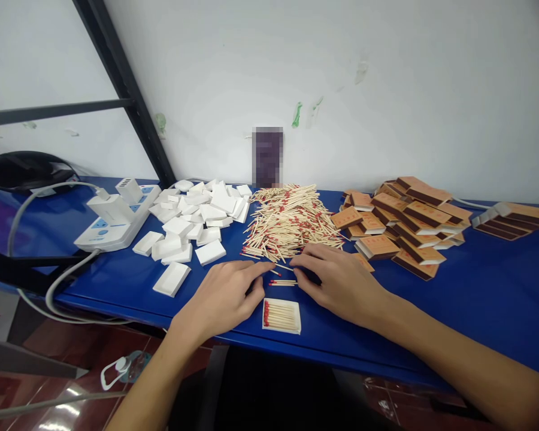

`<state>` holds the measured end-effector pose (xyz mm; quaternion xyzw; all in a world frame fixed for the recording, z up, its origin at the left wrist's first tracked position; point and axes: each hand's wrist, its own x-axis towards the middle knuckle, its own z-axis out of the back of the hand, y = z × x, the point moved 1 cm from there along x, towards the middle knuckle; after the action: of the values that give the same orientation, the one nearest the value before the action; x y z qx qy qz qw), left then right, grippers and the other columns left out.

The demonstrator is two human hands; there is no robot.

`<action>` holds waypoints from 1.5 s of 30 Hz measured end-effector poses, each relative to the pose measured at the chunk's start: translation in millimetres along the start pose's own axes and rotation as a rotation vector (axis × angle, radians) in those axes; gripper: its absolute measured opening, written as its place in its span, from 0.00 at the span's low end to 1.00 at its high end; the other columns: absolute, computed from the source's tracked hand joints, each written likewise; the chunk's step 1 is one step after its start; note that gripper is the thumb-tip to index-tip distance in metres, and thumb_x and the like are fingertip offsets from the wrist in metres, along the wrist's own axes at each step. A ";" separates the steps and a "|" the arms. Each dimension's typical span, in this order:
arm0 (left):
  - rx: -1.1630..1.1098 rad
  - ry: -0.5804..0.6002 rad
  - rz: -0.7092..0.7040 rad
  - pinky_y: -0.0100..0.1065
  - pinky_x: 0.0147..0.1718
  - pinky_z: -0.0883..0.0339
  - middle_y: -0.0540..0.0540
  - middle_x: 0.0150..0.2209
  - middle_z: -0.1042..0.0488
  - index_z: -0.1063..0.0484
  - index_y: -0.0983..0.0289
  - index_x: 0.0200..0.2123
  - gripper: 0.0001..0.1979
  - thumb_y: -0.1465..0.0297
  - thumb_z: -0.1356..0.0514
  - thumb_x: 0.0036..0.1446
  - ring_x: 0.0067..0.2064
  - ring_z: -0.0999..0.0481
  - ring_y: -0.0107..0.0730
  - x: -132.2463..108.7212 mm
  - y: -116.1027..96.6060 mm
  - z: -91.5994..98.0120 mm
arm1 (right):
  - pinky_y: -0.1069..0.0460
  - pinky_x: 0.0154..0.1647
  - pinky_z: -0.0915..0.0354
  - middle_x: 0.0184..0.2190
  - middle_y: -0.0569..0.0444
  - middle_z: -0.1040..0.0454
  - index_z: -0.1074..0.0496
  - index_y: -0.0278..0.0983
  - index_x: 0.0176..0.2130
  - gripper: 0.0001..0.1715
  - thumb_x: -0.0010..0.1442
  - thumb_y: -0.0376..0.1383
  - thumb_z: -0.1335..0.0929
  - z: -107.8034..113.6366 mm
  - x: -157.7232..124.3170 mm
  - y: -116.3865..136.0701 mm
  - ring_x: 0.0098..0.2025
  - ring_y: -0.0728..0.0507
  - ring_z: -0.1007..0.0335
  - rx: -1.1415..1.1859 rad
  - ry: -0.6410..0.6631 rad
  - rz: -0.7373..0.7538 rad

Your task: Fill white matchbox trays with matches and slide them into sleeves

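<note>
My left hand rests on the table with its index finger stretched toward loose matches and its thumb apart from it. My right hand is curved over the front of the match pile, thumb and index tip nearly together at the end of a match. A few red-headed matches lie side by side between the hands. Below them sits a white matchbox tray with a row of matches, red heads to the left. A large heap of matches rises just beyond my fingertips.
Several white empty trays are heaped at the left, beside a power strip with chargers and cables. Orange-brown matchbox sleeves pile up on the right. A pixelated dark object stands against the wall. The blue table's front edge is near.
</note>
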<state>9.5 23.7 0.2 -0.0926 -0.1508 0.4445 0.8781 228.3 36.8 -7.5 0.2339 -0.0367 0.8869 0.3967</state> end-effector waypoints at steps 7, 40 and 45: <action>-0.023 -0.066 -0.069 0.41 0.50 0.32 0.57 0.51 0.32 0.27 0.59 0.51 0.15 0.74 0.48 0.64 0.50 0.29 0.40 -1.3 -1.1 1.2 | 0.49 0.37 0.34 0.34 0.50 0.28 0.24 0.37 0.41 0.12 0.65 0.29 0.37 -2.3 -0.8 -2.4 0.37 0.42 0.30 0.089 0.044 -0.018; -0.036 -0.078 0.015 0.41 0.47 0.33 0.56 0.41 0.28 0.26 0.64 0.48 0.15 0.76 0.50 0.65 0.45 0.28 0.40 1.6 4.7 -3.0 | 0.38 0.48 0.32 0.45 0.45 0.27 0.25 0.36 0.44 0.16 0.65 0.26 0.39 6.1 -0.8 3.3 0.46 0.37 0.31 0.251 0.110 0.162; -0.064 -0.124 -0.006 0.40 0.48 0.34 0.55 0.47 0.29 0.30 0.62 0.45 0.14 0.80 0.51 0.64 0.48 0.29 0.39 1.9 6.4 -1.9 | 0.40 0.47 0.30 0.46 0.43 0.28 0.24 0.35 0.46 0.18 0.65 0.26 0.40 6.2 -1.2 3.5 0.47 0.38 0.30 0.293 0.127 0.155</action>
<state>6.4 28.9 -3.1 -0.0925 -0.2191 0.4417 0.8651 228.9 32.0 -2.1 0.2294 0.1001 0.9236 0.2903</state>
